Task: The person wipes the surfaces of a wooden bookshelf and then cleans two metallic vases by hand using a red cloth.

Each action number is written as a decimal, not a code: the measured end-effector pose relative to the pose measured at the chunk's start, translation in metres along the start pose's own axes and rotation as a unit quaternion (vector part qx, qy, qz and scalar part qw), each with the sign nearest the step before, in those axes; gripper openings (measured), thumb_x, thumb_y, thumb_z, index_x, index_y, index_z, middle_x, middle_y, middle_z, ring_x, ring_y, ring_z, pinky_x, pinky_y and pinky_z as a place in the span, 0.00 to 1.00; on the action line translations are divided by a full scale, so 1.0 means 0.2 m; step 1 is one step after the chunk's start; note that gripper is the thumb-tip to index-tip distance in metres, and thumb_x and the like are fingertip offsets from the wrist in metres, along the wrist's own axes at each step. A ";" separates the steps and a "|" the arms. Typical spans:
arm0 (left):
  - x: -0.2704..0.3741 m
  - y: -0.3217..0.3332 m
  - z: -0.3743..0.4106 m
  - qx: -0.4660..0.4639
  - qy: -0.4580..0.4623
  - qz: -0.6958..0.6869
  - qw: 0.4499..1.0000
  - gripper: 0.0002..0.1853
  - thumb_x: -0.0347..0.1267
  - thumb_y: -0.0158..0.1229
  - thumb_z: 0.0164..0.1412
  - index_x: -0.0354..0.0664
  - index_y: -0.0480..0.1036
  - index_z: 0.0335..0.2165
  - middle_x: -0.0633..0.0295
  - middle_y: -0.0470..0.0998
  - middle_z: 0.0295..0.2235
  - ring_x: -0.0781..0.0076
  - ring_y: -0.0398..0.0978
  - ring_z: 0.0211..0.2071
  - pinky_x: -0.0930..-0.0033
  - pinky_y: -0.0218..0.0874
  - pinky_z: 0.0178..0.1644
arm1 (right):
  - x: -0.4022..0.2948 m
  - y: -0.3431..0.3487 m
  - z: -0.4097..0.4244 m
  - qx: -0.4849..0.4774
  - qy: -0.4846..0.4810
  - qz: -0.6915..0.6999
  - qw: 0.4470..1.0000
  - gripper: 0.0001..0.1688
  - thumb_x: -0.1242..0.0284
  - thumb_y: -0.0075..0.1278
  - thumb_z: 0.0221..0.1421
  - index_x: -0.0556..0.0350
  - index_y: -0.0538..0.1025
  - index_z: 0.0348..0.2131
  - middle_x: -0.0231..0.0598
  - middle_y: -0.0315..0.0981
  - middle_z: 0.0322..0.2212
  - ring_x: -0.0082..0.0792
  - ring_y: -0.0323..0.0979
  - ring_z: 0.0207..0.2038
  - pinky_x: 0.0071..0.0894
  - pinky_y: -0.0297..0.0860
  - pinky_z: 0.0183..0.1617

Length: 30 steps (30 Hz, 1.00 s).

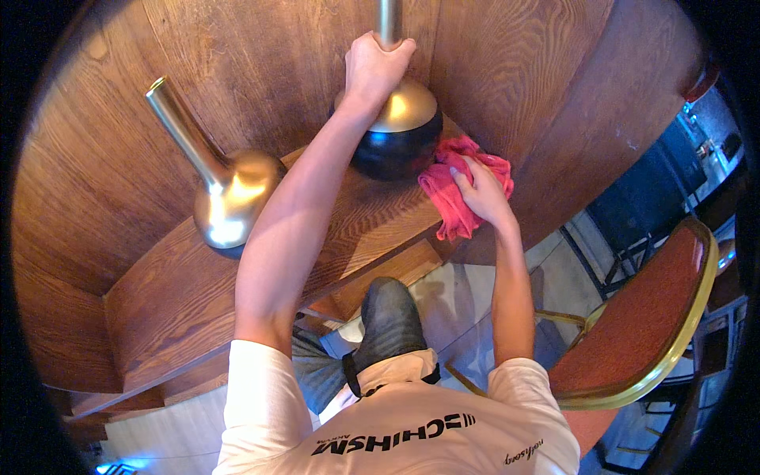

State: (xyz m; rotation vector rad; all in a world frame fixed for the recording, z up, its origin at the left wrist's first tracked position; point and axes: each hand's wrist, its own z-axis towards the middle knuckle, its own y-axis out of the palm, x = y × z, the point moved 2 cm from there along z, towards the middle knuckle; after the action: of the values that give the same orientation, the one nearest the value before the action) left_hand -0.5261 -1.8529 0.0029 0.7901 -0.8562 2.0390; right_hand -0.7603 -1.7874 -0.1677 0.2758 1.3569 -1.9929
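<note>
My left hand is wrapped around the slim metal neck of a round-bodied vase, gold above and black below. The vase is over the wooden shelf; whether its base touches the wood I cannot tell. In my right hand is a crumpled red cloth, bunched at the right side of the vase's black lower half. A second gold vase with a long neck leaning left stands on the shelf, partly behind my left forearm.
A curved wood-panelled wall rises behind the shelf. To the right is a chair with a red back and gold frame. My knee is near the shelf's front edge, above the pale tiled floor. Dark furniture stands at the far right.
</note>
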 end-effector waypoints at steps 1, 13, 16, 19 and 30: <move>0.00 0.01 0.01 -0.007 -0.003 -0.006 1.000 0.19 0.44 0.64 0.50 0.37 0.77 0.19 0.58 0.79 0.19 0.71 0.78 0.24 0.66 0.69 0.32 | 0.03 0.01 0.01 -0.004 -0.004 0.041 0.999 0.24 0.62 0.44 0.62 0.61 0.71 0.50 0.57 0.72 0.46 0.55 0.69 0.51 0.40 0.62 0.57; 0.03 0.03 -0.04 0.007 0.023 -0.018 1.000 0.19 0.43 0.64 0.51 0.36 0.76 0.21 0.57 0.78 0.19 0.72 0.78 0.22 0.67 0.68 0.29 | 0.03 0.01 0.02 -0.009 0.034 0.218 0.975 0.20 0.63 0.41 0.66 0.61 0.72 0.46 0.42 0.77 0.38 0.31 0.73 0.42 0.30 0.65 0.51; 0.05 0.02 -0.07 -0.007 0.012 -0.036 0.999 0.20 0.45 0.65 0.50 0.36 0.76 0.21 0.58 0.78 0.20 0.70 0.78 0.24 0.64 0.68 0.31 | 0.02 0.01 0.00 0.066 0.058 0.207 0.974 0.21 0.62 0.41 0.66 0.61 0.73 0.46 0.38 0.77 0.38 0.31 0.72 0.42 0.30 0.65 0.51; 0.06 0.02 -0.07 0.005 0.024 -0.018 1.000 0.23 0.48 0.65 0.50 0.36 0.74 0.19 0.57 0.78 0.20 0.69 0.78 0.25 0.63 0.68 0.32 | 0.03 -0.01 -0.06 0.195 0.078 0.339 0.917 0.21 0.60 0.42 0.66 0.58 0.73 0.47 0.36 0.76 0.40 0.33 0.72 0.43 0.32 0.65 0.52; -0.02 -0.09 -0.10 -0.075 0.058 0.042 0.995 0.48 0.56 0.66 0.46 0.26 0.63 0.52 0.37 0.73 0.47 0.50 0.73 0.49 0.57 0.63 0.53 | 0.03 -0.14 0.10 0.311 0.001 0.549 0.775 0.25 0.60 0.35 0.67 0.59 0.68 0.52 0.44 0.70 0.48 0.40 0.68 0.51 0.37 0.64 0.59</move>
State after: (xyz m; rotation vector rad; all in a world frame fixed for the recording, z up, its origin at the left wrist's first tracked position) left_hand -0.5137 -1.8300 -0.0060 0.5560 -0.9779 2.0441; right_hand -0.7795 -1.8010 -0.1418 1.0869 0.2459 -1.2835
